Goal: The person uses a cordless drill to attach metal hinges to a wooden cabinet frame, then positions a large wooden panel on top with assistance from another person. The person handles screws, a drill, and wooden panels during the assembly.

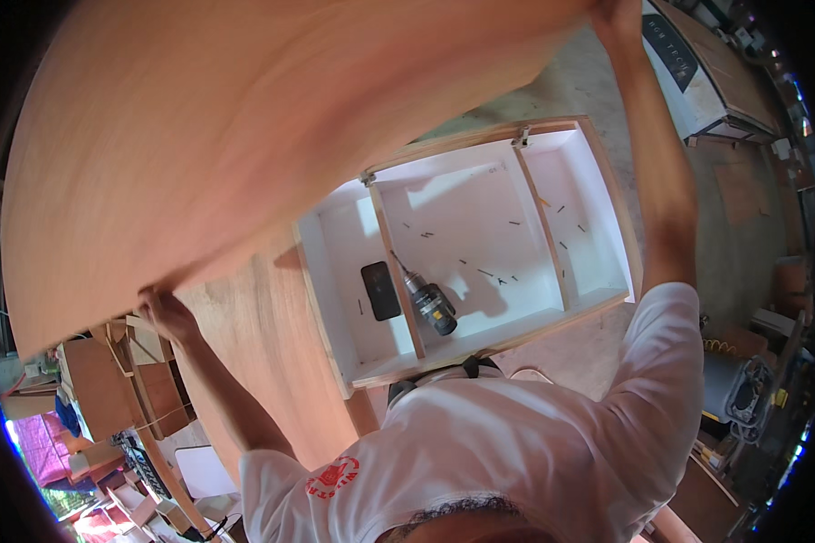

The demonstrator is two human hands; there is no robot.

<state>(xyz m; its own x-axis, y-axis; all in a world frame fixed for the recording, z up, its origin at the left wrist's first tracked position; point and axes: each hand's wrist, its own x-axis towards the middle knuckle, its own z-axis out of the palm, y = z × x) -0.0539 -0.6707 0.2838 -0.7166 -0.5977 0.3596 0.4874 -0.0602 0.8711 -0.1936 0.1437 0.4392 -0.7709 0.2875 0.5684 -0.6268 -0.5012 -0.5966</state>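
Observation:
A large sheet of plywood (263, 118) is held up, tilted, over the far left of the view. My left hand (167, 319) is closed on its lower left edge, and my right hand (618, 20) grips its far right edge, with the fingers partly cut off by the frame. Below lies a shallow wooden cabinet (453, 195) with white inner faces and two dividers. A cordless drill (433, 308) rests against the left divider, with a black phone (380, 291) beside it. Several screws (513, 223) are scattered inside. Small metal hinges (522, 137) sit at the far ends of the dividers.
A wooden board (254, 326) lies under the cabinet's left side. Wooden pieces (109, 385) and clutter stand at the lower left. A white-fronted box (688, 72) is at the upper right, and a grey machine (738, 394) stands at the right.

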